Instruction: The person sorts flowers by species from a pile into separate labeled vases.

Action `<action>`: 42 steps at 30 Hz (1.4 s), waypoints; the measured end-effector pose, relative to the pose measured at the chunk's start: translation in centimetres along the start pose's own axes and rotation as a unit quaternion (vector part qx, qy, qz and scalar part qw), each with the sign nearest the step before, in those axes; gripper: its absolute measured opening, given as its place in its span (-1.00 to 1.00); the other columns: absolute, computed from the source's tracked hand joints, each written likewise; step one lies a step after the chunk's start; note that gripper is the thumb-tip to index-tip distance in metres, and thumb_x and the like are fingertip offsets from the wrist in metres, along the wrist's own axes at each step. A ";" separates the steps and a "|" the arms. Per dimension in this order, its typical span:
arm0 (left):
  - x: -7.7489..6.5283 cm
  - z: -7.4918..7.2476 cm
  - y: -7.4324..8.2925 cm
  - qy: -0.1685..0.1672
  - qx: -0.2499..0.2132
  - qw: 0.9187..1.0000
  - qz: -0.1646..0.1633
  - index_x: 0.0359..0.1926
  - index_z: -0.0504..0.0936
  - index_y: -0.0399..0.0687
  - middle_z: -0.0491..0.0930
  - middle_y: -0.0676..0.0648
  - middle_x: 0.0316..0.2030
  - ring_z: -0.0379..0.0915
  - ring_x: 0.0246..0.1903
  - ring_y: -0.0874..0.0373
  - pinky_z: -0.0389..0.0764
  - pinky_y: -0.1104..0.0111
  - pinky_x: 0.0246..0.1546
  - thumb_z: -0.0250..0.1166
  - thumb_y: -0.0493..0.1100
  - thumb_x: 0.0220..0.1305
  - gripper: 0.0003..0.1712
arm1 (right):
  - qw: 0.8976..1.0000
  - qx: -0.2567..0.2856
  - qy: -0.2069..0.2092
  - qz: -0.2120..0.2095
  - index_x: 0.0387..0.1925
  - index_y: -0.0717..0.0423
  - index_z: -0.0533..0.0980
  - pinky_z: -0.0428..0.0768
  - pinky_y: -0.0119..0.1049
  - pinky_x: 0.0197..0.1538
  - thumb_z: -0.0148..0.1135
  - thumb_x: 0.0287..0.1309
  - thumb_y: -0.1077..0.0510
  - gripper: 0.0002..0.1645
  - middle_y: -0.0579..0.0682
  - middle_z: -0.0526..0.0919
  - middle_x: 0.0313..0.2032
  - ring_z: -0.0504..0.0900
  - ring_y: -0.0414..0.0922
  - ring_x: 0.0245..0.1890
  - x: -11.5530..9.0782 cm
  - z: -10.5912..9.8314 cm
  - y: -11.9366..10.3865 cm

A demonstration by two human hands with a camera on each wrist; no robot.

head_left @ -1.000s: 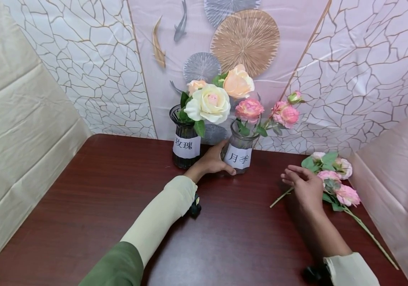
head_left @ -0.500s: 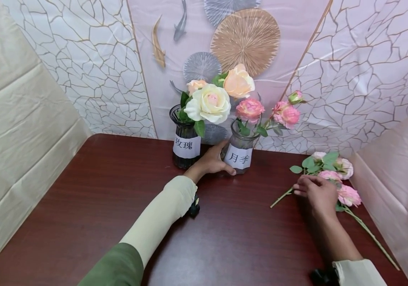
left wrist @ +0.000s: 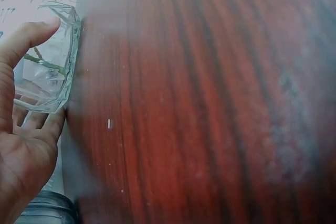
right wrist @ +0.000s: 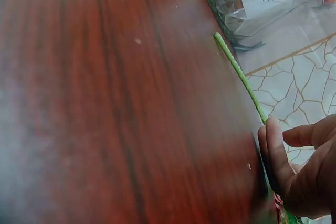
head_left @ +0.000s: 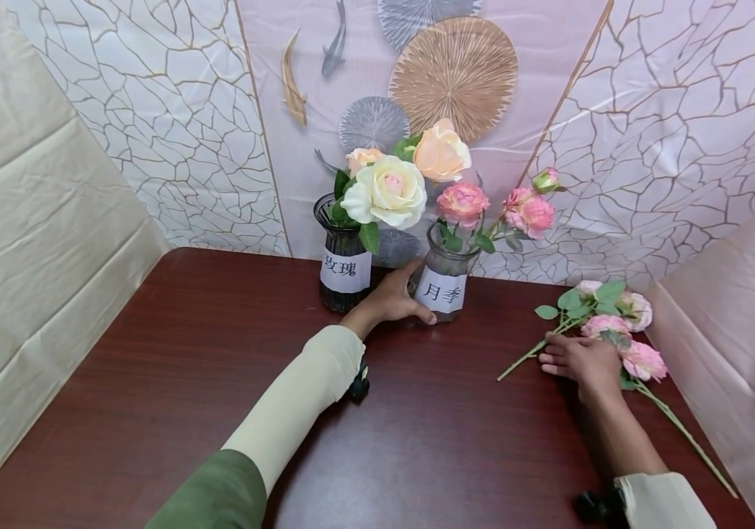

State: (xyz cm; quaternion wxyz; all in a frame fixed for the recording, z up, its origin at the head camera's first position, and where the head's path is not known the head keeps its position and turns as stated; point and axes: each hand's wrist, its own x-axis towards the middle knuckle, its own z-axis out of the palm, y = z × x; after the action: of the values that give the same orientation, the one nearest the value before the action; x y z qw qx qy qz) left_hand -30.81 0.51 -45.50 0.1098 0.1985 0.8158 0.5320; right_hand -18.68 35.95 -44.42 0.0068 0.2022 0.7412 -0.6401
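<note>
My left hand (head_left: 392,297) grips the lower part of a grey glass vase (head_left: 441,290), thumb in front and fingers around its left side. The vase has a paper label and pink flowers (head_left: 462,204). In the left wrist view, stem ends show through the vase's clear base (left wrist: 60,85). On the right of the table, my right hand (head_left: 585,360) reaches over artificial pink flowers (head_left: 644,361) lying there. Its fingertips are right at a green stem (right wrist: 239,72); in the right wrist view the thumb stands apart from the nearly straight fingers.
Just left of the held vase stands a dark glass vase (head_left: 344,273), also labelled, with a cream rose (head_left: 387,192) and peach roses (head_left: 442,150). A patterned backdrop (head_left: 206,147) rises behind the table (head_left: 232,382). A long stem (head_left: 688,433) runs along the right edge.
My right hand has moved right and lowered, its fingertips coming down to the stem, which shifted slightly. My left hand and both vases have stayed put.
</note>
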 end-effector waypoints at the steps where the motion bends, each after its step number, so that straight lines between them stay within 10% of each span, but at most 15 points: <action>1: 0.0 0.0 0.0 -0.001 -0.002 1.000 0.000 0.85 0.08 0.03 0.23 -0.11 0.78 0.17 0.75 -0.06 0.30 0.02 0.75 0.82 -0.19 -0.04 0.53 | 1.000 -0.003 -0.002 0.004 0.22 0.35 0.63 0.87 -0.31 -0.29 0.32 0.60 0.18 -0.64 -0.14 0.87 -0.49 0.88 -0.27 -0.47 0.1 0.0 0.0; 11: -0.1 0.0 -0.1 -0.002 -0.008 1.000 -0.010 0.84 0.08 0.00 0.21 -0.12 0.79 0.16 0.75 -0.09 0.29 -0.02 0.75 0.83 -0.16 -0.05 0.54 | 0.999 0.017 -0.014 0.036 0.21 0.34 0.65 0.87 -0.34 -0.24 0.30 0.59 0.27 -0.70 -0.22 0.86 -0.48 0.89 -0.26 -0.45 0.7 0.0 -0.3; 17: -0.1 0.0 -0.1 -0.001 -0.004 1.000 -0.011 0.85 0.07 0.01 0.21 -0.12 0.79 0.16 0.75 -0.09 0.30 0.00 0.75 0.83 -0.16 -0.06 0.55 | 0.994 0.096 -0.029 0.039 -0.30 0.00 0.79 0.87 -0.37 -0.13 0.26 0.59 0.34 -0.67 -0.20 0.88 -0.40 0.91 -0.27 -0.38 0.6 0.3 -0.4; 42: 0.0 0.1 -0.2 0.002 -0.002 1.000 -0.007 0.85 0.05 0.00 0.18 -0.11 0.80 0.13 0.77 -0.07 0.29 0.01 0.75 0.84 -0.16 -0.06 0.57 | 0.933 0.351 -0.014 0.074 -0.37 0.15 0.79 0.91 -0.19 -0.10 0.34 0.44 0.53 -0.68 0.05 0.92 -0.37 0.96 -0.04 -0.32 0.8 1.6 -1.5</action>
State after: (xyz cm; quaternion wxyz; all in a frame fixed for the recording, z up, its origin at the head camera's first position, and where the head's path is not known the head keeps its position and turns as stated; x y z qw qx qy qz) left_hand -30.78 0.51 -45.74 0.1116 0.1917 0.8165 0.5330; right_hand -20.29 34.51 -43.47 -0.0067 0.2376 0.4524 -0.8596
